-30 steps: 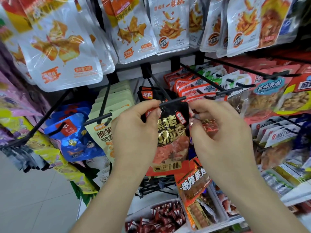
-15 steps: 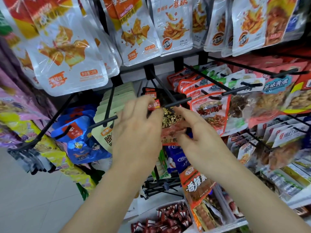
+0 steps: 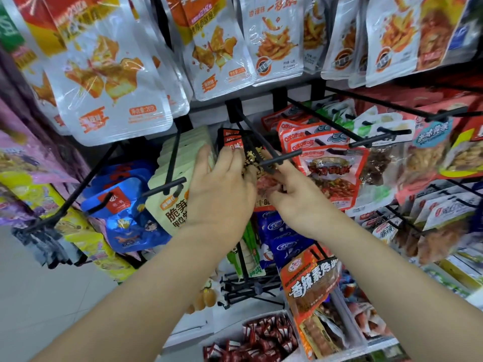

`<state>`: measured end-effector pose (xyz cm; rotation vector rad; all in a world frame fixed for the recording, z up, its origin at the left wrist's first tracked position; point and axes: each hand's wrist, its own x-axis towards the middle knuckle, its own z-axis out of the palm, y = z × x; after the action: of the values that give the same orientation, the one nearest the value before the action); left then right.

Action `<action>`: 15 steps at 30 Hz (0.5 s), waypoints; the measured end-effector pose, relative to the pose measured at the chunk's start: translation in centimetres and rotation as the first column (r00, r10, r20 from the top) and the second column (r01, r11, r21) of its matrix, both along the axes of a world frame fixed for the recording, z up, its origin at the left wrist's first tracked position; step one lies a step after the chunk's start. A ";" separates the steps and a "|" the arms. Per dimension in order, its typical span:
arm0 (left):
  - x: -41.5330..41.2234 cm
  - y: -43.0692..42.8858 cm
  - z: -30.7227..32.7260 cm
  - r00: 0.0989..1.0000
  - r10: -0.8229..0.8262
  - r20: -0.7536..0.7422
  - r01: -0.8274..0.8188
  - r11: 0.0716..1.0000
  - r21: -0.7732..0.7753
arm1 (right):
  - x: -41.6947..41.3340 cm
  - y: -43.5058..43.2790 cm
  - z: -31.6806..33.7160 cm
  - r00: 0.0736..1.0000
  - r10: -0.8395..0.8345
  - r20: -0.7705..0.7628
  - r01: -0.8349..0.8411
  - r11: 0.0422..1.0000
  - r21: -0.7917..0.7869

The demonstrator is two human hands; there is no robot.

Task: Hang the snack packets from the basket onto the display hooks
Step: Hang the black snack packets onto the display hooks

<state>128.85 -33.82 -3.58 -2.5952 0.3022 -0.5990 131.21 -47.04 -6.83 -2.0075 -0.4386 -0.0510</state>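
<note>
A black snack packet [image 3: 253, 158] with gold print hangs on a black display hook [image 3: 281, 160] in the middle row, close to several like packets behind it. My left hand [image 3: 222, 189] lies against the packet's left side with its fingers stretched out, its back toward me and its thumb hidden. From the right, my right hand [image 3: 295, 197] holds the packet's lower part [image 3: 269, 182] with curled fingers, one finger reaching up beside the hook. Most of the packet is covered by both hands. The basket is out of view.
Pale green packets [image 3: 172, 205] hang on the hook to the left and red packets [image 3: 329, 163] on the hook to the right. Large silver bags [image 3: 115, 82] hang above. Lower down are an orange packet [image 3: 311, 280] and a tray of red-wrapped sweets [image 3: 261, 338].
The black packet has slid from the hook's tip back along the hook toward the other packets. Both hands moved up and away from me with it.
</note>
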 end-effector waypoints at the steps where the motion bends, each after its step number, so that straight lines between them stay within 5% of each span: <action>1: 0.0 0.0 0.2 1.000 0.018 -0.023 -0.018 1.000 -0.001 | 0.1 -0.1 0.1 0.999 0.009 -0.036 -0.008 1.000 0.019; 5: -0.7 0.3 0.2 0.996 -0.063 -0.063 0.058 0.995 -0.084 | -1.2 -1.4 0.2 0.987 0.088 -0.136 -0.065 0.984 0.167; 8: -2.0 0.7 -0.5 0.966 -0.250 0.066 0.259 0.934 -0.248 | -3.4 -3.4 0.9 0.956 0.136 -0.261 -0.065 0.963 0.263; 11: -4.2 0.5 -1.8 0.922 -0.349 0.168 0.388 0.825 -0.411 | -6.0 -5.2 1.2 0.942 0.160 -0.296 -0.069 0.952 0.297; 15: -8.0 -0.8 -3.3 0.939 -0.294 0.179 0.320 0.554 -0.768 | -9.1 -8.0 0.2 0.962 0.062 -0.267 0.020 0.956 0.294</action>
<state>120.80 -34.63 -6.93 -3.4183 0.6100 -1.1051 122.09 -55.05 -6.60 -1.6840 -0.2571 0.1661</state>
